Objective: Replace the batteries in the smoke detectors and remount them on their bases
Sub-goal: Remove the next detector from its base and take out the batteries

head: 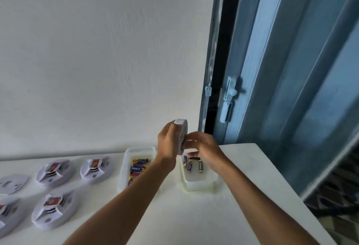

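My left hand [167, 143] grips a white round smoke detector [182, 128], held on edge above the table between two trays. A blue and yellow battery shows in its open back. My right hand [202, 145] reaches its fingertips into that back, at the battery; whether they pinch it I cannot tell. Below my right hand a white tray [198, 183] holds three loose batteries [190, 165]. The white tray [124, 167] to the left holds several blue and yellow batteries [138, 166].
Several white smoke detectors lie on the left of the white table [174, 215], among them one [55, 170], another [95, 167] and a third [54, 209]. A white wall stands behind. A blue door [281, 70] with a latch is at the right, past the table's edge.
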